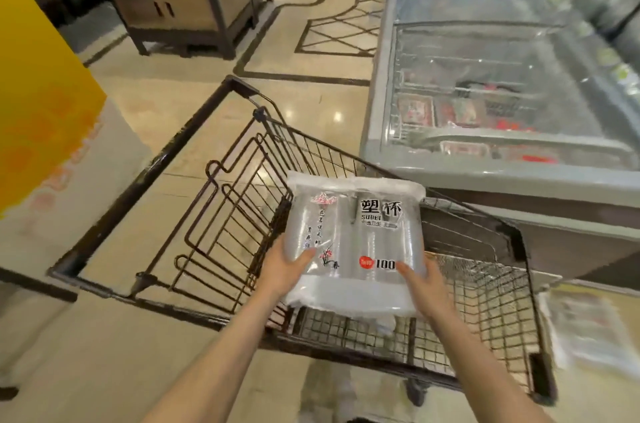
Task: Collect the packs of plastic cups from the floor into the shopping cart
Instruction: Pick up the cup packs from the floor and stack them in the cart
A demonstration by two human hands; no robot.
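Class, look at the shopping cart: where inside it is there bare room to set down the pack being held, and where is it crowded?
Held by the left hand and right hand, the cup pack hovers over the cart. Bare mesh floor lies right of it, toward the freezer. The folded wire seat on the left is crowded.

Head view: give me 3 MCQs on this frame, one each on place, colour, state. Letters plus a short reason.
1. Where is the pack of plastic cups?
A. on the floor
B. held over the shopping cart
C. inside the freezer

2. What colour is the round badge beside the "100" on the pack?
A. red
B. blue
C. green

3. How is the pack held?
A. by the left hand alone
B. by the right hand alone
C. by both hands

Answers:
1 B, the pack hangs above the cart's wire basket.
2 A, the badge is red.
3 C, the left hand and the right hand each grip a lower corner, thumbs on top.
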